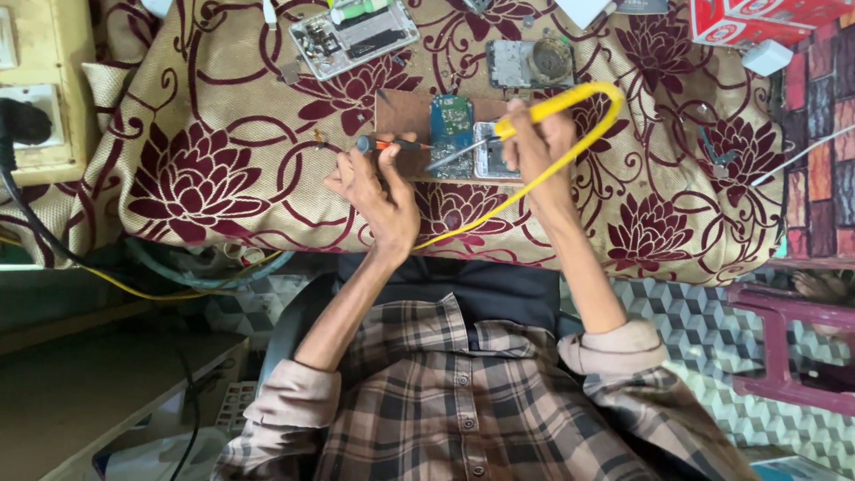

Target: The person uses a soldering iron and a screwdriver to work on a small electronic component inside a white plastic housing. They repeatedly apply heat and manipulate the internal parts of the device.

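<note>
Tabletop under cream cloth with maroon flowers (205, 178); near edge: left hand (378, 191) grips orange-handled screwdriver (392, 144), right hand (534, 142) holds yellow-handled soldering iron (557, 105) over blue circuit board (451, 125). Patterned tile floor (704, 330).

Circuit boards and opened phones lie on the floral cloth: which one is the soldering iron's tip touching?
The blue-green circuit board on the brown wooden block, between both hands; the others lie farther up the cloth, untouched.

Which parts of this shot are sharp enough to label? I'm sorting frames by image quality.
Head view: even, soft light with no harsh glare; the left hand, right hand with its yellow-handled soldering iron and the blue circuit board are fairly sharp; the floral cloth is crisp; the lower left corner is dim and soft; edges bend slightly from the wide lens.
</note>
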